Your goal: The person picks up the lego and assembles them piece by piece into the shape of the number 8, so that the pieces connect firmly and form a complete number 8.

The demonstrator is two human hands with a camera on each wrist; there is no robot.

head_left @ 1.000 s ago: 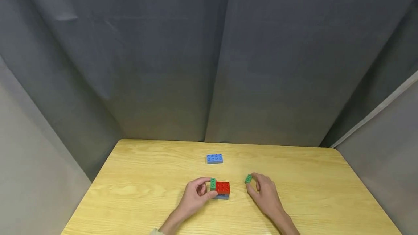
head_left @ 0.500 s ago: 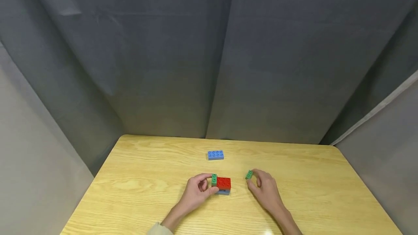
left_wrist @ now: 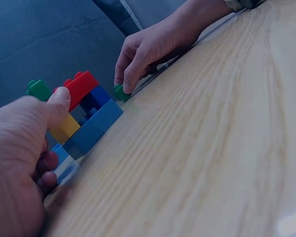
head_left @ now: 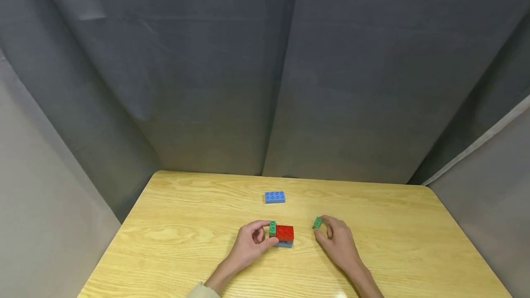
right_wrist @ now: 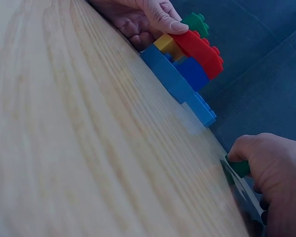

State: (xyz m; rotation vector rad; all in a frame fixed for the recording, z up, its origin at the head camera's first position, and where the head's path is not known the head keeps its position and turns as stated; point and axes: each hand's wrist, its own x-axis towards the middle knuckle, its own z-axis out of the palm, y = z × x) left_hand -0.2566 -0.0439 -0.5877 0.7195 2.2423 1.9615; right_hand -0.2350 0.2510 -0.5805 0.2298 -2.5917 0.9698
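Observation:
My left hand grips a small brick stack at its left end, thumb on the near side and index finger on the far side. On top of the stack are a red brick and a two-stud green brick. Under them, a yellow brick and a dark blue brick stand apart with a gap between, on a lighter blue base brick. To the right, my right hand pinches another two-stud green brick between thumb and index finger, low over the table.
A loose blue eight-stud brick lies beyond the stack, toward the table's back edge. The wooden table has grey curtains behind it and light panels at both sides.
The head view has shifted slightly, so everything sits a bit higher in it. Both hands keep their grips, and the bricks hold the same places relative to each other.

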